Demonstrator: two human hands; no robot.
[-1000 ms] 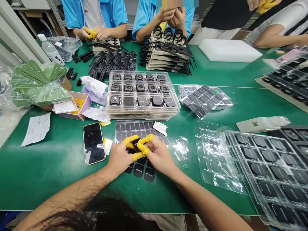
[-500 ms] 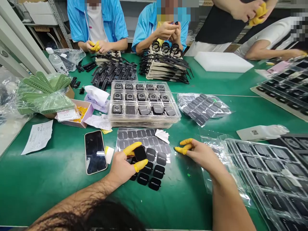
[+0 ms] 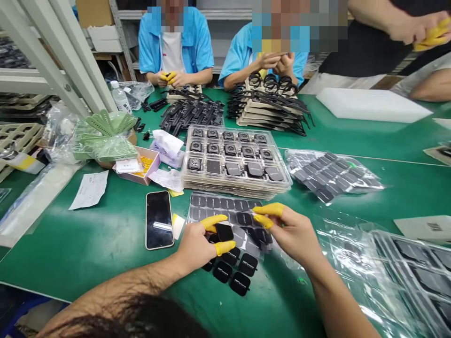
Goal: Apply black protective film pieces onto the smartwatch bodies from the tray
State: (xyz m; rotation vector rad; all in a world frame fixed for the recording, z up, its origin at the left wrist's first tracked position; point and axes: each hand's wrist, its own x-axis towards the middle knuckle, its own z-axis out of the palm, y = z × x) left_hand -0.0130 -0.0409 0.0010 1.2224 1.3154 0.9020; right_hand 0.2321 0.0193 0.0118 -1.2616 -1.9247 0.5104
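Head-worn view, forward and down; near left hand [image 3: 195, 246], right hand [image 3: 296, 234]

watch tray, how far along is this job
Done: most of the front row in the clear tray has black pads on. In hand: the left hand pinches one pad, the right hand is over the sheet. Left: two upper rows of bare watches, and the pads still on the sheet.

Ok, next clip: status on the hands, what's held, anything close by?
Left hand: black square pad pinched between yellow finger cots. Right hand: above the pad sheet, nothing visibly held. Phone beside left hand, not touching.
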